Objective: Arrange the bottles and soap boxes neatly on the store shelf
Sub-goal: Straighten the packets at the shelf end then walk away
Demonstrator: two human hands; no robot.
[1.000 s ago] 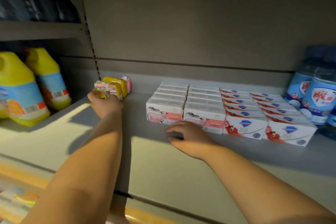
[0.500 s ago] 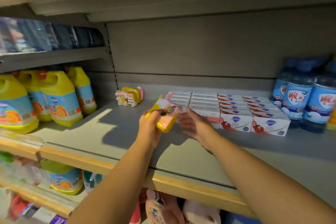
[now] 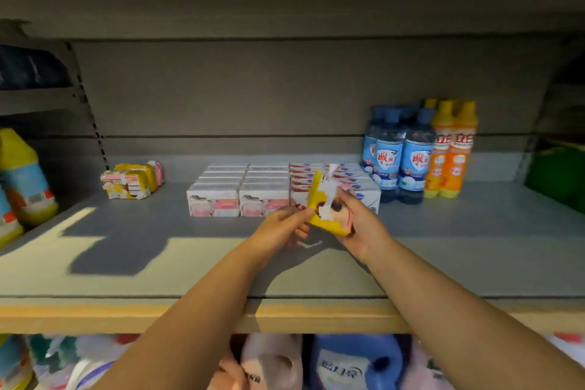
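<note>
Holding yellow soap pack point(image 3: 326, 206) above the middle of the shelf point(image 3: 158, 263), just in front of the soap boxes point(image 3: 218, 199), pinched at its lower-left edge by left hand point(image 3: 278, 226) and cupped from the right by right hand point(image 3: 364, 228); likely light, firm, slick-wrapped, so best gripped across broad faces.

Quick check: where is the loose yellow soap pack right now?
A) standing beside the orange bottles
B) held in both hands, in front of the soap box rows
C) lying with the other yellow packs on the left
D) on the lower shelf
B: the left hand and right hand both hold the yellow soap pack above the shelf, in front of the soap boxes.
</note>
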